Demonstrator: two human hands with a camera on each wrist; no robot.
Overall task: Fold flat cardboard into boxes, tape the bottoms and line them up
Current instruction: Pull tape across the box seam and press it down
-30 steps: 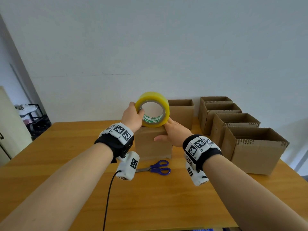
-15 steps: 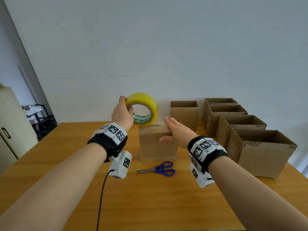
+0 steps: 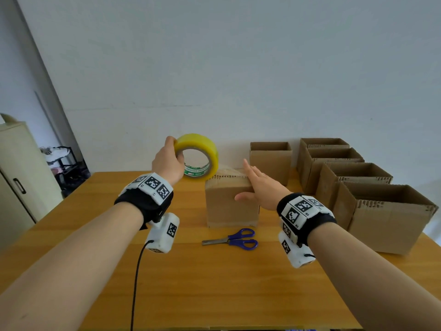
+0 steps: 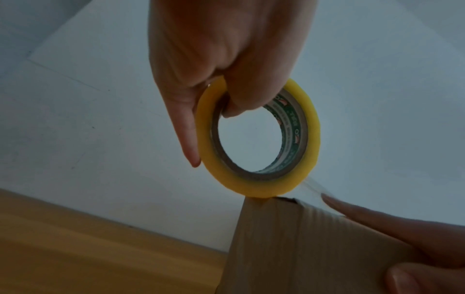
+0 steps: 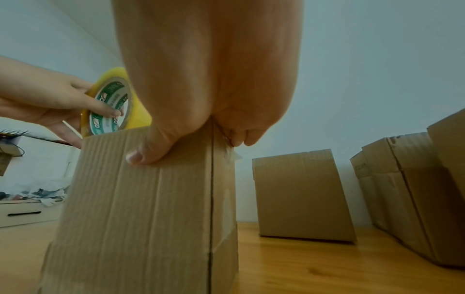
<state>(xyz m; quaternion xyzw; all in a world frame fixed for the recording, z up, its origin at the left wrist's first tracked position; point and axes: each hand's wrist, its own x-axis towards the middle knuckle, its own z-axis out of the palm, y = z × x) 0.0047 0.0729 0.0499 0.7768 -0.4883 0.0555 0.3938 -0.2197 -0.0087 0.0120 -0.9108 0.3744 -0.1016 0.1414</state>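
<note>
A small cardboard box (image 3: 230, 204) stands bottom-up in the middle of the wooden table (image 3: 214, 283). My left hand (image 3: 168, 163) grips a yellow tape roll (image 3: 198, 155) at the box's far left top corner, thumb through the core (image 4: 239, 107). A clear strip of tape (image 4: 312, 184) runs from the roll (image 4: 259, 139) over the box top (image 4: 302, 228). My right hand (image 3: 259, 185) lies flat with straight fingers on the top's right side, thumb (image 5: 148, 151) pressed on the near face (image 5: 141, 208).
Blue-handled scissors (image 3: 235, 240) lie just in front of the box. Several open finished boxes stand along the right edge (image 3: 386, 216) and one at the back (image 3: 270, 158). A cabinet (image 3: 21, 177) is off the table's left.
My left hand has drawn the tape roll leftward, from above the box's middle to its far left corner. The right hand keeps pressing the box top.
</note>
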